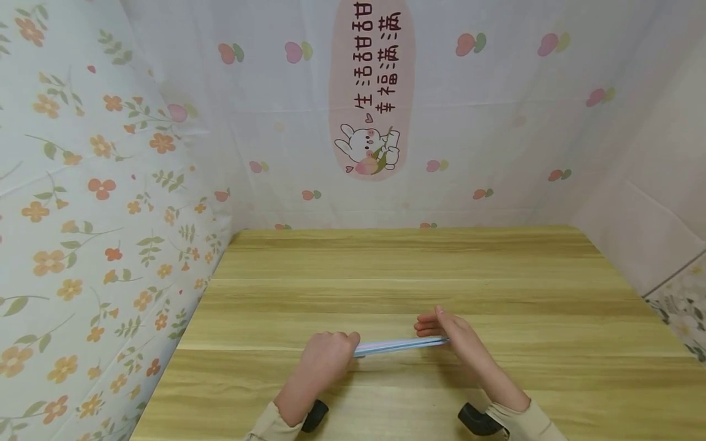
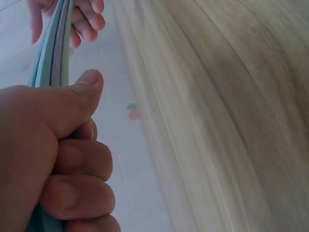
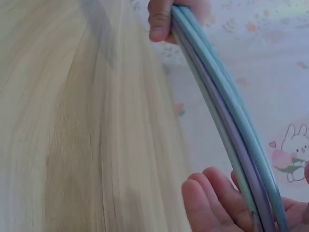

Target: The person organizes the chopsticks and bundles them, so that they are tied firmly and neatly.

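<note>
A bundle of several slim pastel rods [image 1: 399, 346], pale blue, lavender and greenish, is held almost level above the wooden table. Their exact kind is not clear. My left hand [image 1: 326, 361] grips one end, its fingers curled round the rods and the thumb laid along them, as the left wrist view shows. At the other end my right hand [image 1: 455, 337] has its fingers straight, with the rods lying against its palm. In the right wrist view the rods [image 3: 231, 116] run from the left hand [image 3: 166, 19] down to the open right palm [image 3: 217, 203].
The wood-grain table [image 1: 397, 275] spreads out beneath both hands. A floral cloth [image 1: 99, 233] hangs on the left, and a printed cloth with a rabbit picture [image 1: 372, 147] hangs behind the table. Black straps or mounts [image 1: 478, 420] sit under the wrists.
</note>
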Demonstrator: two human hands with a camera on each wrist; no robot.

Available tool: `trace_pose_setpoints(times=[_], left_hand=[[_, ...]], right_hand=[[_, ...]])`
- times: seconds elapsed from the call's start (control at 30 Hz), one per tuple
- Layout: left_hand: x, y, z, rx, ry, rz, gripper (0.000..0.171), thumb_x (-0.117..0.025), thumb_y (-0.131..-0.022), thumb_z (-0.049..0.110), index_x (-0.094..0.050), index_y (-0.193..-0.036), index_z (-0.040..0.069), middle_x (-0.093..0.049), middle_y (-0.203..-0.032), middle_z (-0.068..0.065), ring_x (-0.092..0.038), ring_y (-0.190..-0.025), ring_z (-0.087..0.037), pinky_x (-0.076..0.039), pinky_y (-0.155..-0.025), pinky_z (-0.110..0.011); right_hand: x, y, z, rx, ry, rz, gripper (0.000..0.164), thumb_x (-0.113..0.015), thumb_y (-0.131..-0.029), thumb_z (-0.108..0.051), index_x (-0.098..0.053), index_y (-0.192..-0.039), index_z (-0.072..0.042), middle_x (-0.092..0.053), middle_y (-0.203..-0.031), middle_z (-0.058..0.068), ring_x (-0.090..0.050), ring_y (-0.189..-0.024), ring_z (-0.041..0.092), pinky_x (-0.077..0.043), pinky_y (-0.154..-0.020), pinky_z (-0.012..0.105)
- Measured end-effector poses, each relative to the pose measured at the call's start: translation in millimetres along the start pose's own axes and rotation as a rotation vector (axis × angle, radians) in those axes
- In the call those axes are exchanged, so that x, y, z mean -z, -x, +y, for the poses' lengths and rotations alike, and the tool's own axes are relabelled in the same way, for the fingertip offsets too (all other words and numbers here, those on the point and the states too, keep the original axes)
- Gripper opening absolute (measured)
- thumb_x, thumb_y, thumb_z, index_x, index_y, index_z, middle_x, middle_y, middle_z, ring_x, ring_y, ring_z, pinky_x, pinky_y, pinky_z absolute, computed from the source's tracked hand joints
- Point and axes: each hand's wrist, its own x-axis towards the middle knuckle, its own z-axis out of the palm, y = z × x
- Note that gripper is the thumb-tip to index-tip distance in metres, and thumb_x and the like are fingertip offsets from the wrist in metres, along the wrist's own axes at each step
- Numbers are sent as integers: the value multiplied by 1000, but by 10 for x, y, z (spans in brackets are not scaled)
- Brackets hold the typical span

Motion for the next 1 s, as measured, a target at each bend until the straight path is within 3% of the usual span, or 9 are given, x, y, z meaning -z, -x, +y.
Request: trace_pose_setpoints(times=[0.23, 0.53, 0.7, 1.0], left_hand=[[-4, -11, 2, 6, -2, -13, 31, -74, -80, 37, -54, -71, 15, -55, -56, 4, -41, -42, -8, -31, -37, -24], [20, -10, -14, -24, 25, -40, 25, -75, -82, 31, -59, -75, 12, -60, -63, 1, -45, -45, -7, -35, -41, -21], [38, 0, -24, -39, 20, -53, 24, -76, -80, 28, -57, -74, 13, -61, -63, 2, -51, -47, -9, -38, -41, -23], [61, 9, -29, -12, 47, -74, 29, -73, -82, 35, -55, -74, 13, -57, -61, 3, -48, -46, -8, -37, -40, -25]], right_hand=[[-20, -3, 19, -6, -48, -25, 61, -28, -105, -41, -54, -124, 11, -62, -120, 25, -65, -104, 25, -50, -83, 24], [-39, 22, 6, 64, -88, -90, 52, -33, -105, -34, -56, -119, 11, -56, -124, 30, -67, -101, 23, -54, -81, 37], [-40, 28, 18, 126, -51, -119, 48, -33, -105, -30, -60, -117, 8, -60, -120, 29, -68, -99, 17, -53, -81, 30], [-49, 22, 23, 223, 36, -89, 36, -38, -104, -21, -68, -103, 0, -68, -105, 18, -66, -96, 10, -48, -87, 21]])
